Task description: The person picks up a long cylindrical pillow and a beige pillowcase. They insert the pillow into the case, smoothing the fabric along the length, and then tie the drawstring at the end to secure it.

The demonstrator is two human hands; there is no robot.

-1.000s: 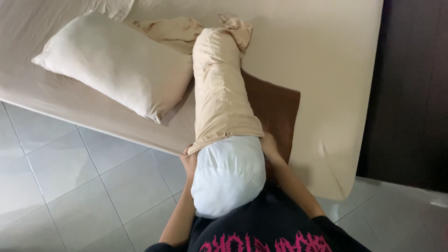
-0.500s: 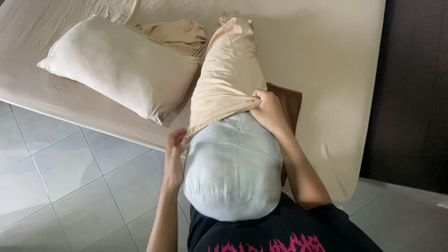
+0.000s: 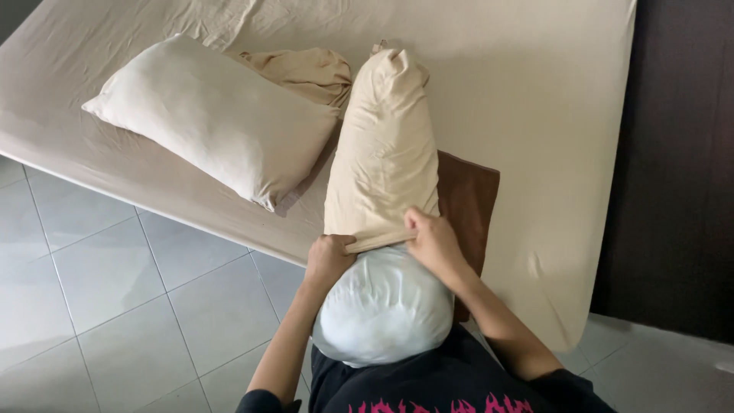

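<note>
A long, puffy white bolster (image 3: 384, 306) stands mid-frame, half sheathed in a soft beige cover (image 3: 384, 149). Left hand (image 3: 329, 260) and right hand (image 3: 433, 243), fingers clenched, pinch the cover's bunched hem.

Matt cloth pillowcase (image 3: 382, 145), glossy floor tiles (image 3: 115, 306)

A long white bolster (image 3: 382, 306) lies lengthwise from the person's chest toward the far side of the bed, its near end bare, rounded and slightly shiny. A beige cover (image 3: 386, 153) sheathes its far part, wrinkled, with a bunched tip at the far end resting on the bed. The cover's open hem crosses the bolster just above the bare end, pinched at its left and right corners
</note>
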